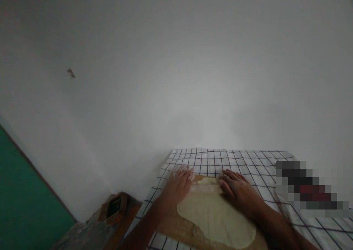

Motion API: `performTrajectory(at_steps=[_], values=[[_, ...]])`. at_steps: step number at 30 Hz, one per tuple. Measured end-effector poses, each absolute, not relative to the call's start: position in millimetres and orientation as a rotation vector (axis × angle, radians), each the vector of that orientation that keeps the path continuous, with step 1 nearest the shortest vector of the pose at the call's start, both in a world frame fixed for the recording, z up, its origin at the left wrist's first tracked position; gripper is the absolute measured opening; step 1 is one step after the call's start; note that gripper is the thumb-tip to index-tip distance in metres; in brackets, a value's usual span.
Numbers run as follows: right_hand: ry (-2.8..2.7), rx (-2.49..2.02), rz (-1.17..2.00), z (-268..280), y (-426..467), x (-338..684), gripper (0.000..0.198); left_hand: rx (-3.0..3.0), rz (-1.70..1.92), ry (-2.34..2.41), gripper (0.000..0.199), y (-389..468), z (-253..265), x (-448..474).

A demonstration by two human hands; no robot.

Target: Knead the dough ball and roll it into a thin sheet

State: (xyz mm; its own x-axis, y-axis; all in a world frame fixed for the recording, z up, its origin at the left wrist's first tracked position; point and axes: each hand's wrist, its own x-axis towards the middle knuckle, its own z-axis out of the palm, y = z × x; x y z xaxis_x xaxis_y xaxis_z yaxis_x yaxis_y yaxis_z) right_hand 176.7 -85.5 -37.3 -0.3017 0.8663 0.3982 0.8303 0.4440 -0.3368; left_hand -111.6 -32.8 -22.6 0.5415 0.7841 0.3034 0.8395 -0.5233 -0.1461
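Note:
A thin, wide sheet of pale dough (220,220) lies on a wooden board (176,226). Across its far part runs a pale rolling pin (206,188), blurred and close in colour to the dough. My left hand (178,187) presses over the pin's left end, fingers pointing forward across it. Over the right end is my right hand (238,191), its fingers bent a little around the pin. Both pin ends are hidden beneath my hands. The dough's right edge is partly covered by my right forearm.
A white checked cloth (204,157) covers the table under the board. At the right lies a pixelated dark and red item (311,189). Lower left, a brown wooden object (114,207) stands near clear plastic (85,235). A white wall (176,77) rises behind; green (24,191) shows far left.

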Motion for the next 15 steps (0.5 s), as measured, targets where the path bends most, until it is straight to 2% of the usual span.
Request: performTrajectory(at_steps=[4, 7, 15], values=[[-2.092, -1.507, 0.086, -42.1, -76.3, 189.5, 0.051, -2.604, -0.163, -1.404, 0.043, 18.2, -15.6, -100.1], [-2.054, -1.486, 0.123, -43.7, -75.5, 193.6, 0.050, -2.613, -0.153, -1.379, 0.041, 24.0, -18.8, -99.9], [-2.141, -1.314, 0.294, -37.1, -85.3, 183.9, 0.049, -2.515, -0.281, -1.300, 0.051, -61.9, -23.3, -116.7]])
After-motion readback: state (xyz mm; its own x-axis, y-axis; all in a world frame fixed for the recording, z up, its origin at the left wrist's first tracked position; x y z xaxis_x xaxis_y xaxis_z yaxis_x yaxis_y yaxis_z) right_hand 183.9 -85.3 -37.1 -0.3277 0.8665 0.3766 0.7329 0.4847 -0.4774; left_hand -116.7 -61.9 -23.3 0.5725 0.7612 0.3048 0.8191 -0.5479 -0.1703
